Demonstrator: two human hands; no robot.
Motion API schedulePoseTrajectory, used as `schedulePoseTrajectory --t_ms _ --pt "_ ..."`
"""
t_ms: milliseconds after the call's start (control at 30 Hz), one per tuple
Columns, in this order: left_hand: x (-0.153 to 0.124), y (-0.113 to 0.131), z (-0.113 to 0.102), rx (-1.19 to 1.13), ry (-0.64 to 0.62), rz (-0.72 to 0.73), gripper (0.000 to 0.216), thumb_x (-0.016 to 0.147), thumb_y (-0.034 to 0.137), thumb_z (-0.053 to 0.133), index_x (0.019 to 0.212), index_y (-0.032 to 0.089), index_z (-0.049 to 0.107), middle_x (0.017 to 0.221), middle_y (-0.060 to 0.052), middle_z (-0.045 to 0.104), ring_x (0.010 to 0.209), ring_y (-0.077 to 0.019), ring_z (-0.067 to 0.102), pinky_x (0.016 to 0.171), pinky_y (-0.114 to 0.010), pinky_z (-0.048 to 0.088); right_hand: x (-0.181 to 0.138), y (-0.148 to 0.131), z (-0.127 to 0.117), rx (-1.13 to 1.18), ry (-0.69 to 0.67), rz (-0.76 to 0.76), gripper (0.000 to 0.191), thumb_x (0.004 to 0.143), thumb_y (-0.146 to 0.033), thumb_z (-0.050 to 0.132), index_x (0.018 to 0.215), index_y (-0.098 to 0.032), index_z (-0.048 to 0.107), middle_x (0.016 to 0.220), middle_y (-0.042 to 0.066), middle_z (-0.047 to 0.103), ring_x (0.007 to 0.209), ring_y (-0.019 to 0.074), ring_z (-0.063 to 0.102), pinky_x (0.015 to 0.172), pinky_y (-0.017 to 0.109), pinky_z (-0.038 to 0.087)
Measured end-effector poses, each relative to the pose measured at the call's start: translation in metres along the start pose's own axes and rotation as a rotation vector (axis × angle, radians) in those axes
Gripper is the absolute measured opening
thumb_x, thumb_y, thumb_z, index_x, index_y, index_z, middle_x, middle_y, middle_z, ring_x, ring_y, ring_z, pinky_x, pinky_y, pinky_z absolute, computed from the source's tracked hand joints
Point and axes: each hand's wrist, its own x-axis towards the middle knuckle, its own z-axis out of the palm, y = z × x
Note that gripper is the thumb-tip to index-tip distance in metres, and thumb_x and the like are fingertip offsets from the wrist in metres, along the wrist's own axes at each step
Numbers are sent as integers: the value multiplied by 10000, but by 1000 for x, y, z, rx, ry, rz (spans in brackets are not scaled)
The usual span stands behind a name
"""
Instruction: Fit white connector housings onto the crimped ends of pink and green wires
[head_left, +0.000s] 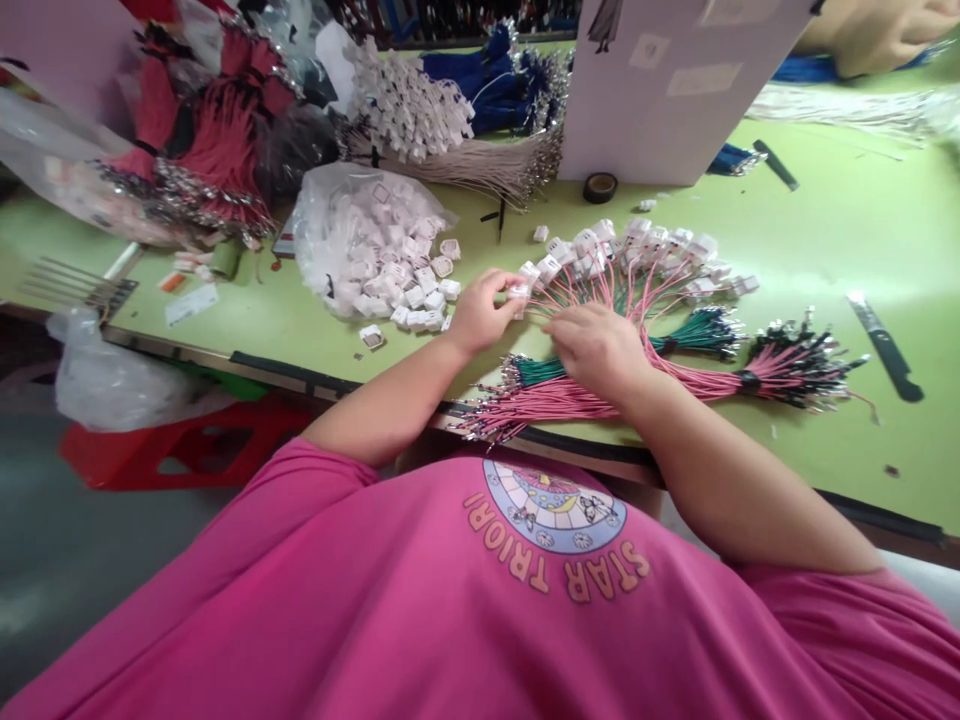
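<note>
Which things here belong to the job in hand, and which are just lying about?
Likely in the job:
- white connector, pinched by the left hand
- pink wires, under the right hand
- green wires, bundled beside them
- loose white connectors, spilling from the plastic bag

Apparently just lying about:
- black tape roll
- black-handled blade
- red plastic stool

On the table point(810, 250), a connector bag point(322, 225) is placed left of wire bundles point(705, 382); tape roll point(600, 197) is situated behind, knife point(891, 358) right.
</note>
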Motion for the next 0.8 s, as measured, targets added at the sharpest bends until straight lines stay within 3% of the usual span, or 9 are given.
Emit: schedulePoseTrajectory --t_ms 100,200,300,367,500,667,800 --pt "6 -5 3 67 26 -30 324 770 178 750 1092 170 715 1094 -79 614 892 -167 581 864 -324 491 2 -2 6 16 -228 -58 290 937 -201 483 985 -160 766 1003 123 730 917 248 638 808 350 444" --pt "8 -1 -8 94 13 -64 438 774 162 751 1202 166 658 1162 -91 596 850 -147 586 859 -329 514 7 3 11 106 -319 -64 256 920 -202 510 971 -163 758 1004 111 733 933 240 649 825 342 454" --pt "2 11 -43 277 -88 0 464 834 207 699 1288 212 602 1286 -99 571 1135 -216 571 995 -368 502 9 11 13 208 -289 -35 250 921 -217 497 919 -177 744 994 94 735 950 235 653 838 337 459" --pt "-5 18 -73 525 -196 -12 480 848 290 695 1313 223 595 1347 -103 558 1321 -287 471 1152 -458 391 9 13 13 267 -231 12 235 906 -218 504 900 -186 736 991 84 738 941 230 654 837 333 459" --pt "-32 11 -110 828 -316 -165 612 865 479 655 1414 240 528 1390 -139 527 1308 -368 473 1129 -547 385 8 10 13 312 -183 68 204 851 -198 519 838 -192 723 943 70 736 855 211 645 788 324 451" --pt "-66 -11 -98 927 -260 -121 569 877 516 631 1371 240 577 1338 -150 529 1256 -350 489 1074 -509 420 10 12 12 464 -95 138 125 727 -139 556 745 -182 672 773 31 685 713 164 590 705 298 435" --pt "-68 -15 -86 881 -260 -79 564 850 539 660 1344 272 605 1299 -137 532 1222 -344 500 1054 -509 426 9 10 10 561 -20 208 140 706 -140 559 766 -168 682 715 22 662 662 150 570 680 298 439"
